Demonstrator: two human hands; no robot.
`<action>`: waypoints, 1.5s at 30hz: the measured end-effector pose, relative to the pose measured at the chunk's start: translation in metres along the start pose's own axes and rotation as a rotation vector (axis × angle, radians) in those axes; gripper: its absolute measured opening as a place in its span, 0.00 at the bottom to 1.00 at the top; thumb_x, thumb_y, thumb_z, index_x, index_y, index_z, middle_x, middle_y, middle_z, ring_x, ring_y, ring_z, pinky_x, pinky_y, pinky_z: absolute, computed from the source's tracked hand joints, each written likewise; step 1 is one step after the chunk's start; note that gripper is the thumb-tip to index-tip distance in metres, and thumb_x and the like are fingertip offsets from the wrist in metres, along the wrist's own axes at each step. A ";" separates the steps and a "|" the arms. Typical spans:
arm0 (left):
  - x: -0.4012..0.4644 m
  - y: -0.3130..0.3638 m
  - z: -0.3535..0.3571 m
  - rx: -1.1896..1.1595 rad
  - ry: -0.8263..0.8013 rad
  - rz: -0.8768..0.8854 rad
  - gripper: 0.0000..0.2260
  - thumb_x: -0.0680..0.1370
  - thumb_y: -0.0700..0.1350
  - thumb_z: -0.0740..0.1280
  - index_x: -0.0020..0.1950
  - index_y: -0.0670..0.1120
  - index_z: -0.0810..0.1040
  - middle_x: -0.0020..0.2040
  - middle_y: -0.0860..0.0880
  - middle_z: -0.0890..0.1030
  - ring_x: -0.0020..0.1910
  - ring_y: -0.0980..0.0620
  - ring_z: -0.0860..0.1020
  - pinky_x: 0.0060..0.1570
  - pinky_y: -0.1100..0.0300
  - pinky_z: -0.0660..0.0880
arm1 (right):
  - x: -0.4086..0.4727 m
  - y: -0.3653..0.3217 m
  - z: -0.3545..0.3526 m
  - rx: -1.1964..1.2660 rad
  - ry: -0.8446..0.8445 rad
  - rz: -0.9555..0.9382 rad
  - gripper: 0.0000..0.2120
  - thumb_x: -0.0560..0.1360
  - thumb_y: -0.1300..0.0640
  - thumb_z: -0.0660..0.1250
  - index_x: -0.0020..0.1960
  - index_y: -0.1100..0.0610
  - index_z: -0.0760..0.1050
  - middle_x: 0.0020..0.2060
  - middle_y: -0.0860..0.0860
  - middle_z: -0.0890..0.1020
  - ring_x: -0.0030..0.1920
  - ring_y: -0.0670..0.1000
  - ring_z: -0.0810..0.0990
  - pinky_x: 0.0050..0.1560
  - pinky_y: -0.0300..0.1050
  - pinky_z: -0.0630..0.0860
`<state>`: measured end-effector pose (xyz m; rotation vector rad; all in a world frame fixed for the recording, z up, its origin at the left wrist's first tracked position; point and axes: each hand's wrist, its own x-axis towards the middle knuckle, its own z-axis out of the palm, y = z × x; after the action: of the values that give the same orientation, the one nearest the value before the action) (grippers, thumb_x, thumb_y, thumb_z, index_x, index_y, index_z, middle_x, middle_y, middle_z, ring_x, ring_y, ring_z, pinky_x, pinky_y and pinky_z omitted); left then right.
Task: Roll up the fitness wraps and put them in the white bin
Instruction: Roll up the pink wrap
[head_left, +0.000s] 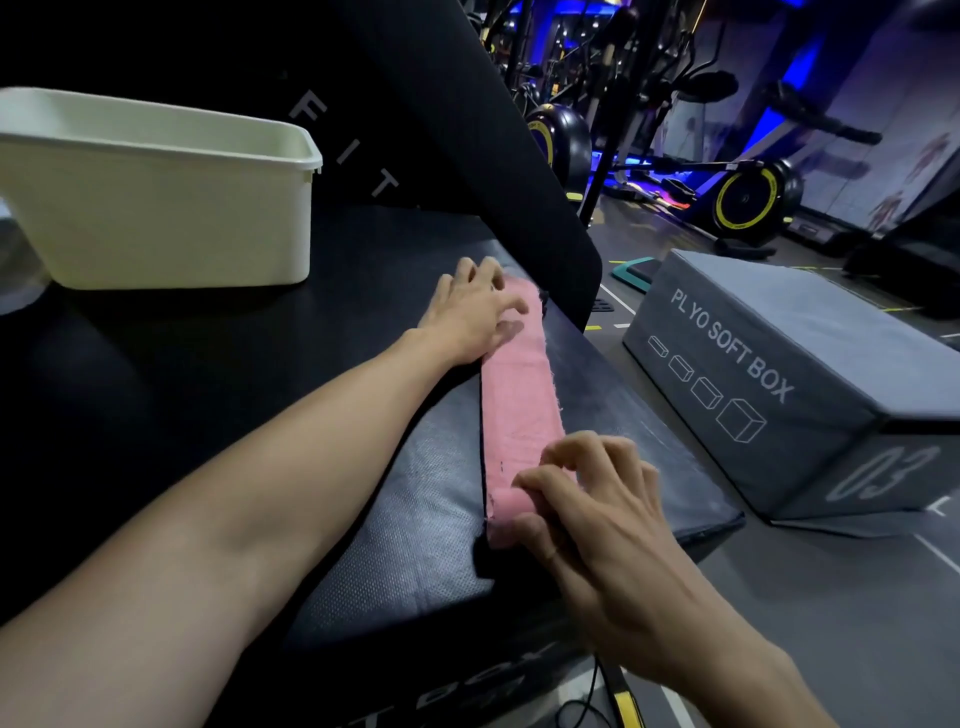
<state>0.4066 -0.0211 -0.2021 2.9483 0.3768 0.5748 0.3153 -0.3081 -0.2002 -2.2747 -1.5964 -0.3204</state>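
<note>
- The pink wrap (519, 395) lies flat and stretched out on the dark padded box (395, 499), close to the box's right edge; its long axis runs away from the person, near end by the right hand, far end up by the left hand, leaning only slightly to the left as it comes nearer.
- The right hand (597, 499) sits on the near end with fingers curled and thumb tucked in, pinching at the fabric as if to start the first turn; whether a fold is already made under the fingers, I cannot tell.
- The left hand (475, 312) rests on the far end, fingers spread loosely and pressing the strip down, not gripping anything; the arm reaches right across the box top.
- From here I would judge the roll is only at its beginning; nothing is yet rolled that I can see.
- What could go wrong: the wrap lies so near the right edge that a crooked first turn could walk it off the side; a loose start would give a slack roll that springs open on the way over; if the far hand lifts too soon the strip may bunch instead of winding straight.
- The white bin (156, 208) stands on the same dark surface, well apart, up and to the left; I cannot see its bottom from here.
- A grey soft box (779, 374) sits on the floor to the right; exercise bikes (748, 197) stand beyond in blue light.
</note>
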 end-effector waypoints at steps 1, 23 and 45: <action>0.001 0.002 -0.002 -0.009 0.010 0.059 0.11 0.83 0.55 0.64 0.64 0.60 0.80 0.65 0.50 0.71 0.65 0.46 0.66 0.64 0.47 0.68 | 0.003 0.001 -0.001 0.003 -0.026 0.002 0.14 0.83 0.40 0.54 0.58 0.45 0.74 0.54 0.41 0.70 0.57 0.48 0.66 0.58 0.49 0.62; -0.025 0.013 -0.016 -0.069 -0.355 0.073 0.27 0.83 0.66 0.53 0.80 0.59 0.64 0.82 0.57 0.61 0.81 0.53 0.57 0.77 0.38 0.47 | 0.004 -0.003 -0.010 -0.282 0.034 -0.080 0.20 0.74 0.39 0.67 0.59 0.51 0.81 0.49 0.46 0.80 0.49 0.52 0.80 0.57 0.49 0.75; -0.029 0.013 -0.013 -0.095 -0.429 0.060 0.30 0.82 0.69 0.51 0.82 0.62 0.54 0.84 0.57 0.49 0.83 0.54 0.45 0.78 0.38 0.37 | 0.046 0.018 -0.046 0.023 -0.428 -0.090 0.17 0.79 0.39 0.61 0.54 0.51 0.77 0.46 0.42 0.76 0.50 0.47 0.72 0.52 0.41 0.68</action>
<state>0.3783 -0.0409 -0.1989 2.8885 0.2081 -0.0413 0.3487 -0.2923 -0.1433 -2.3694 -1.8930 0.1781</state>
